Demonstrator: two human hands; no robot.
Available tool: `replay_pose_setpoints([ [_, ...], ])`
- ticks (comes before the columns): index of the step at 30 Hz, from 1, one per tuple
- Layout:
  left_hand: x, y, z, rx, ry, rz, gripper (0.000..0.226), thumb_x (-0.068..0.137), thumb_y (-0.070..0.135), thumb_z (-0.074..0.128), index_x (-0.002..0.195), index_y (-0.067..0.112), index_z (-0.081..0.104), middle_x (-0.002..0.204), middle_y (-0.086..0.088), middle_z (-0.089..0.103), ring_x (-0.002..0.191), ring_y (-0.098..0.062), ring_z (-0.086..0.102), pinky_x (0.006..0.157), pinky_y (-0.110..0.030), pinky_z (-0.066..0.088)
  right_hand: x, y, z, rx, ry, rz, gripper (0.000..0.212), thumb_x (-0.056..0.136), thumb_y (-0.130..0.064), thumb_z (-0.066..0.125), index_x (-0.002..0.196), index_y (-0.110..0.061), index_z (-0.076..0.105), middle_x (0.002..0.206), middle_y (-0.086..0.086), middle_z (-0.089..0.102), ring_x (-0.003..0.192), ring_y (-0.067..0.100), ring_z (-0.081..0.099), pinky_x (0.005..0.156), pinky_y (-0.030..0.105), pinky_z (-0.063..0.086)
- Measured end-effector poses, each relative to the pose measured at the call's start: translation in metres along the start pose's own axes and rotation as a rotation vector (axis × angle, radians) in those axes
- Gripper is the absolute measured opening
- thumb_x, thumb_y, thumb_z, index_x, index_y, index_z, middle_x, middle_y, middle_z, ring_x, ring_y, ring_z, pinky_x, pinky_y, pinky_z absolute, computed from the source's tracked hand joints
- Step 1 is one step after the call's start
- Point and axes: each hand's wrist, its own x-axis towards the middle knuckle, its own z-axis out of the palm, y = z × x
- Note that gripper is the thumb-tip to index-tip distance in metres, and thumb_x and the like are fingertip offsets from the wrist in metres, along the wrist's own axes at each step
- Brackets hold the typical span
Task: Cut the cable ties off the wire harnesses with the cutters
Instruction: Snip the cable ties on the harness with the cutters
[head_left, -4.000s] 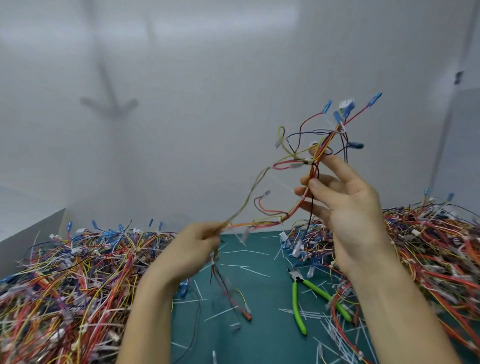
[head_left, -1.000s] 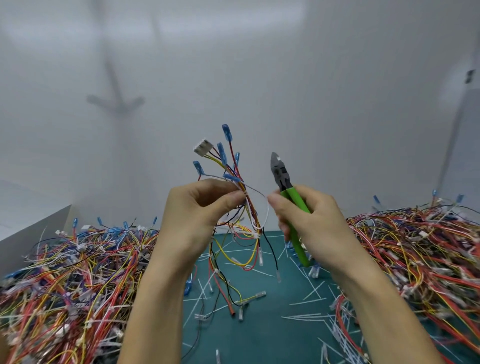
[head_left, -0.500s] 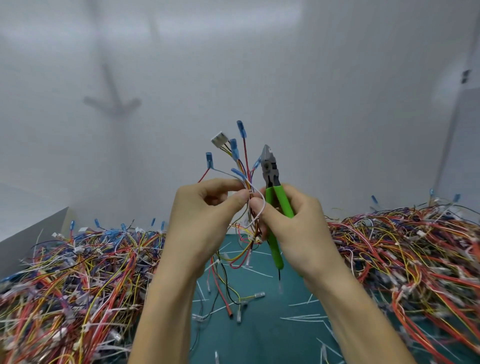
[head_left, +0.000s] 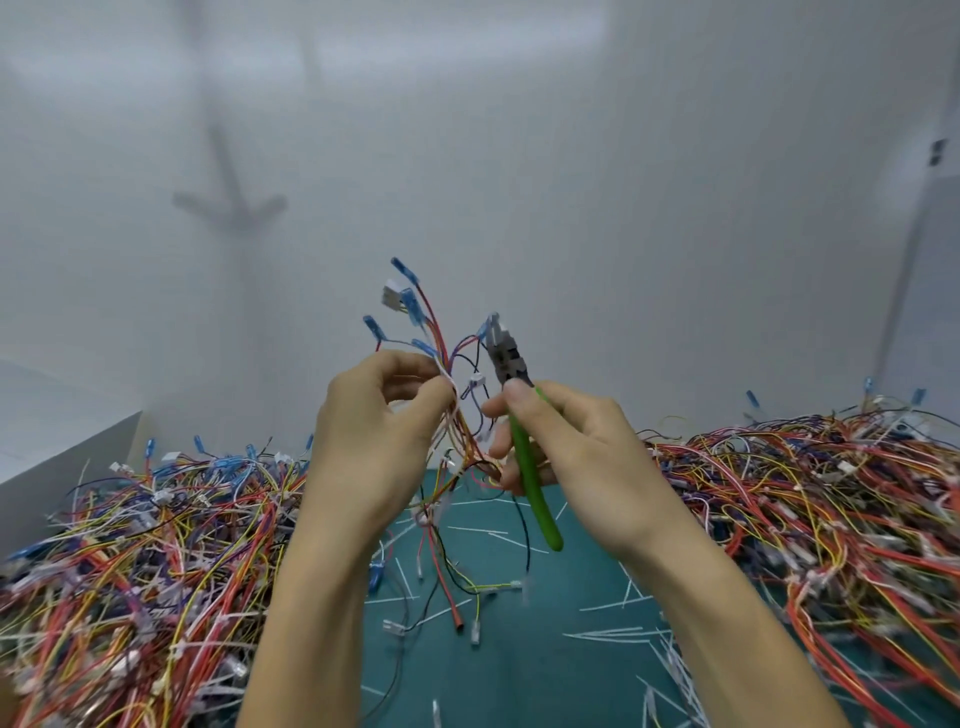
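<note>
The left hand has its fingers curled, thumb pressed to forefinger, pinching the wire harness where its strands gather. Blue-tipped leads and a white plug fan up above the pinch, and the rest trails down toward the bench. The right hand is wrapped round the green handles of the cutters, thumb high near the pivot, with the nose pointing up and slightly left. Whether the jaws are parted is too blurred to tell. Between the two thumbs, just left of the nose, a small white piece sits on the strands. It may be a tie or a plug, but it is too small to be sure. The harness runs roughly upright and the cutters lie almost parallel beside it, so I judge that the right hand, being nearer, must tip the nose leftward across the strands to bite a tie without nicking a wire. Beyond the hands, heaps of harnesses rise on both sides of the bench, with white offcuts scattered between them.
</note>
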Motion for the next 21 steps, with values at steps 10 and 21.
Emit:
replay_pose_setpoints([
  [10,-0.001,-0.002,0.002,-0.213,-0.206,0.008,0.017,0.097,0.009,0.051,0.099,0.017,0.066,0.096,0.004,0.073,0.088,0.002,0.063,0.071,-0.006,0.044,-0.008,-0.017,-0.017,0.043,-0.258,0.193,0.047,0.105,-0.038,0.037,0.101,0.000,0.066,0.076,0.010,0.070,0.063,0.024,0.063,0.061,0.031,0.057],
  [21,-0.004,-0.006,-0.001,-0.258,-0.321,0.111,0.023,0.102,0.007,0.046,0.109,0.024,0.059,0.098,-0.009,0.070,0.095,-0.011,0.064,0.087,-0.022,0.044,-0.013,-0.027,-0.019,-0.052,-0.256,0.271,0.048,0.105,-0.043,0.036,0.099,-0.005,0.066,0.077,0.009,0.071,0.064,0.023,0.065,0.065,0.034,0.059],
])
